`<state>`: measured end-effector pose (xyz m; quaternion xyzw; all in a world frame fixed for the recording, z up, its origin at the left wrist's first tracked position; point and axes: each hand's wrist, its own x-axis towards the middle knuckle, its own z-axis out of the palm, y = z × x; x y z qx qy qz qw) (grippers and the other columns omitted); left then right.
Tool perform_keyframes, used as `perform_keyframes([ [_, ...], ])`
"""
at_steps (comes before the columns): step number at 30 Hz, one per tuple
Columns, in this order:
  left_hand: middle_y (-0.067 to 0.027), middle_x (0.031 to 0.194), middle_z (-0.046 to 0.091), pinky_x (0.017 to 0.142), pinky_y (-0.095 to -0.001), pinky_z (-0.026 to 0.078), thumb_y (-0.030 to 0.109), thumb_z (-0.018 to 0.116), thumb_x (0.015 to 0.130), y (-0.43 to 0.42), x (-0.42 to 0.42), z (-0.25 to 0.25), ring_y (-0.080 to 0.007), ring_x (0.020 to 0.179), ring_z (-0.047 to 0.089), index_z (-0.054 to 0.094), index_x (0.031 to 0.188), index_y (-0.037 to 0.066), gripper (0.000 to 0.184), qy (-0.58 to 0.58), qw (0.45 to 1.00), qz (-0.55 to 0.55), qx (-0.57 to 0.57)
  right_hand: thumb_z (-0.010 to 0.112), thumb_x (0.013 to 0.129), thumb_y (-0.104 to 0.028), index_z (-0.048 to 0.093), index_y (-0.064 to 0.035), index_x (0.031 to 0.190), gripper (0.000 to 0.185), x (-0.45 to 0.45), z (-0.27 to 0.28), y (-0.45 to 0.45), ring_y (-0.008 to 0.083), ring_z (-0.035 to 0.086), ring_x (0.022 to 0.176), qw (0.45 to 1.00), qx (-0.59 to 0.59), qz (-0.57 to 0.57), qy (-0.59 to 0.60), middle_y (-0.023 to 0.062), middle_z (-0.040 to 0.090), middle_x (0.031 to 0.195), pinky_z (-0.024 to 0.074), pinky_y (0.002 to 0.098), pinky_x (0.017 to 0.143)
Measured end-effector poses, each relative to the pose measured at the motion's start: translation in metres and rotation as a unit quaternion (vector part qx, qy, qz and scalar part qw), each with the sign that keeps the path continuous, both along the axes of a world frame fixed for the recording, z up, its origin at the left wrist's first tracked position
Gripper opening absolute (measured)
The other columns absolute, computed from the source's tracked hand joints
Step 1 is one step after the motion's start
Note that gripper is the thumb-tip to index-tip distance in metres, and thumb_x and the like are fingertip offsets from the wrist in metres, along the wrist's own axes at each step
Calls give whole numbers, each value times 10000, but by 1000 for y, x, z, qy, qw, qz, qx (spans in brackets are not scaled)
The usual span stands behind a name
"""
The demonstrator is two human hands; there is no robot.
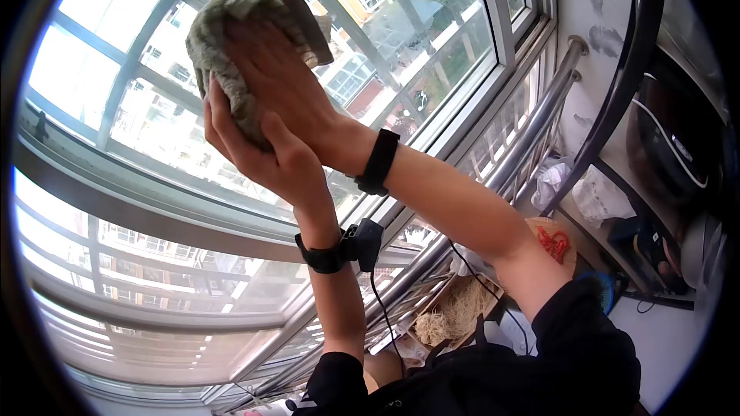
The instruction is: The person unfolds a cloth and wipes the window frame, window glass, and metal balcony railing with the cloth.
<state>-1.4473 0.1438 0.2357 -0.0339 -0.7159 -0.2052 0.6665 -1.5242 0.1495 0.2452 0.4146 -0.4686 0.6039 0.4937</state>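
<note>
A grey-green cloth (220,54) is bunched against the window glass (416,23) at the upper left. My right hand (281,81) lies on the cloth, its fingers pressing it to the pane, with part of the cloth folded over the fingertips. Just below, my left hand (270,154) grips the lower edge of the same cloth, the thumb close to my right palm. Both wrists wear black straps, and a small black box with a cable sits on the left one.
Metal railings (532,131) run along the window's lower side. A dark rack frame (617,100) stands at the right, with plastic bags (601,196) beside it. Below are a box of dry strands (455,316) and a round tray holding red items (551,243).
</note>
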Motion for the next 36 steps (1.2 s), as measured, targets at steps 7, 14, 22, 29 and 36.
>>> perform_keyframes([
  [7, -220, 1367, 521, 1021, -479, 481, 4, 607, 811, 49, -76, -50, -410, 1231, 568, 600, 1369, 106, 567, -137, 981, -47, -129, 563, 966, -346, 365, -5, 1483, 651, -82, -111, 51, 440, 357, 1411, 959, -69, 173, -214, 275, 384, 1494, 247, 542, 1207],
  [14, -250, 1435, 454, 1036, -507, 455, 101, 677, 789, 84, -107, -147, -440, 1258, 506, 472, 1466, 131, 707, -393, 898, -115, -159, 552, 974, -351, 366, -26, 1493, 640, -112, -299, 96, 409, 364, 1418, 885, 7, 123, -448, 245, 388, 1505, 256, 529, 1204],
  [22, -356, 1408, 424, 1034, -546, 438, 126, 674, 826, 107, -98, -192, -527, 1243, 491, 418, 1476, 101, 699, -421, 884, -154, -135, 540, 983, -357, 367, -51, 1504, 629, -95, -306, 118, 374, 371, 1426, 876, 84, 67, -471, 211, 393, 1516, 265, 514, 1201],
  [29, -359, 1415, 409, 970, -544, 485, 108, 678, 855, 86, -36, -89, -554, 1226, 497, 394, 1494, 109, 699, -338, 928, -111, -111, 530, 991, -362, 368, -72, 1514, 620, -94, -205, 82, 343, 378, 1433, 945, 163, -26, -283, 181, 397, 1527, 274, 501, 1198],
  [36, -228, 1465, 363, 1159, -451, 313, 129, 671, 931, 39, 13, -50, -330, 1388, 376, 279, 1506, 3, 707, -41, 994, -87, 43, 550, 938, -335, 386, -67, 1514, 656, -2, -32, 55, 346, 257, 1514, 978, 196, 41, 59, 167, 365, 1581, 149, 571, 1225],
])
